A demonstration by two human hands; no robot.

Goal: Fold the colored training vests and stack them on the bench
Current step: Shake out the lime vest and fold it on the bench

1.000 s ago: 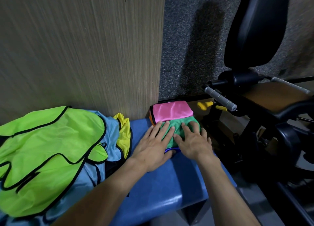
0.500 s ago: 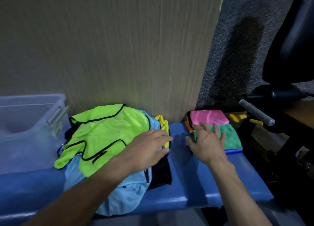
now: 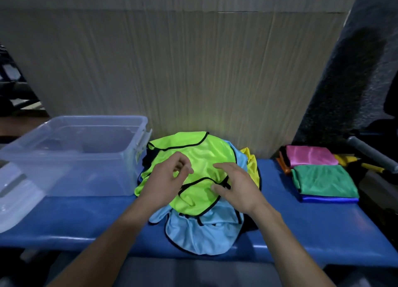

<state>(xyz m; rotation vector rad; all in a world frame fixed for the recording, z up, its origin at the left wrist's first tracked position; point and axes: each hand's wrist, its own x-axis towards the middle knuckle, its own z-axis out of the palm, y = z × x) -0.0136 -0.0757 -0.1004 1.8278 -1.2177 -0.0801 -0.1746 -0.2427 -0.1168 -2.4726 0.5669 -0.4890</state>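
A heap of loose vests lies mid-bench: a lime-green vest with black trim on top, a light-blue vest under it, a yellow vest peeking out at the right. My left hand hovers over the lime vest with fingers loosely curled, holding nothing. Over the vest's black trim my right hand spreads its fingers, tips touching the fabric. At the bench's right end sit folded vests: green on a blue one, with pink behind.
A clear plastic bin stands on the blue bench to the left, its lid leaning at the far left. A wood-grain panel rises behind the bench. Dark gym equipment with a grey handle crowds the right edge.
Both hands left the folded green vest and moved left to the loose heap. The view swung left, so the bin is in sight.
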